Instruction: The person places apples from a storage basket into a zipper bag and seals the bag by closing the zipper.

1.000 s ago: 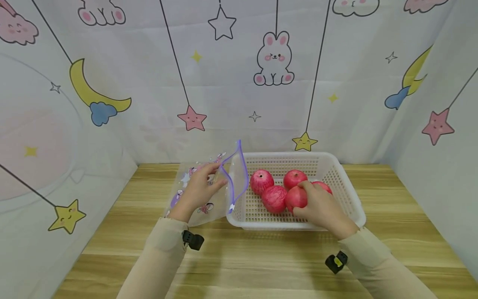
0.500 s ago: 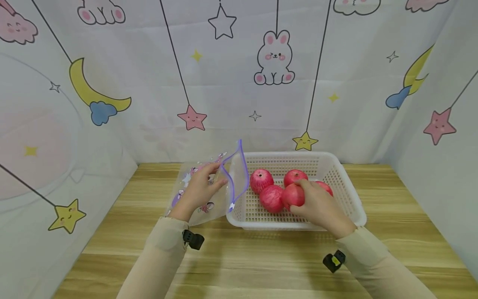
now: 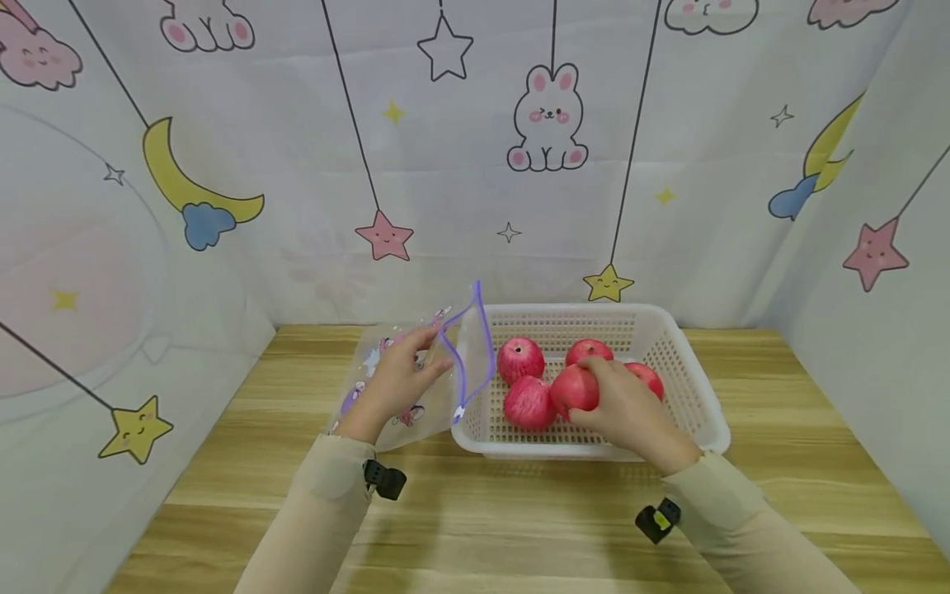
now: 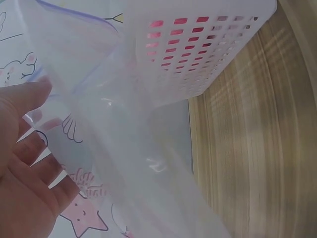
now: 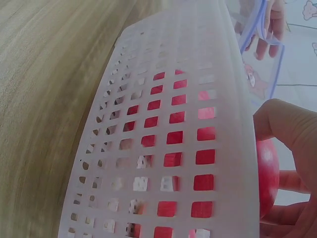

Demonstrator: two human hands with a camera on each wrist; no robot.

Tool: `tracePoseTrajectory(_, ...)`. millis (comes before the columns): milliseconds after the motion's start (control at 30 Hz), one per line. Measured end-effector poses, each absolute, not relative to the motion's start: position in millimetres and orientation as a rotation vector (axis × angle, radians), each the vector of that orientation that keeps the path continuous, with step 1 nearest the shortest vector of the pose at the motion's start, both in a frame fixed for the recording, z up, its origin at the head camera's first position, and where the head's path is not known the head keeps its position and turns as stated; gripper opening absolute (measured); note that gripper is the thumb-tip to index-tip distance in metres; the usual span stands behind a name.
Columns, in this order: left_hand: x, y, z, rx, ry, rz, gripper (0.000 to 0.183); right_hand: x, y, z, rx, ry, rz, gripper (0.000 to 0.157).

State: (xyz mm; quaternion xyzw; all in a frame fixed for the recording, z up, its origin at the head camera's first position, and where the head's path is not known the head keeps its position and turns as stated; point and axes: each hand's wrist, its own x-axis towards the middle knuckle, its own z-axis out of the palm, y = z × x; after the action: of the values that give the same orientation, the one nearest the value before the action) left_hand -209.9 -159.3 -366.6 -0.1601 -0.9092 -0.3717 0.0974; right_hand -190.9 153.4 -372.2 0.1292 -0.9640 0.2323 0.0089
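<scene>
In the head view my left hand [image 3: 398, 379] grips a clear zip bag [image 3: 429, 412] near its purple-edged mouth, which gapes toward the basket. The left wrist view shows the thumb on the film of the bag [image 4: 148, 148] and the fingers bent beside it. My right hand [image 3: 631, 404] holds a red apple [image 3: 575, 389] between thumb and fingers, low over the white basket [image 3: 542, 450]. A streaked apple [image 3: 530, 403] lies just left of it, and more apples [image 3: 520, 360] sit around. In the right wrist view, the basket wall hides part of the held apple [image 5: 268, 176].
The perforated basket stands on a wooden table [image 3: 519, 528], with its left rim close by the bag's mouth. Another apple [image 3: 646, 378] lies by the right hand's far side. Printed white cloth [image 3: 475, 165] walls in the back and both sides.
My right hand has moved a little left with the apple. The streaked apple in front has shifted left too. The left hand and the bag have hardly moved.
</scene>
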Motion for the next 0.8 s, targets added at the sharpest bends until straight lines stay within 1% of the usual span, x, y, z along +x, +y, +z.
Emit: tracePoseTrajectory(800,-206.4,-160.2,-368.2,-0.427,-2.745,-1.129,0.057,-193.3,129.4,-357.9,0.542,-2.937,0.804,0.064)
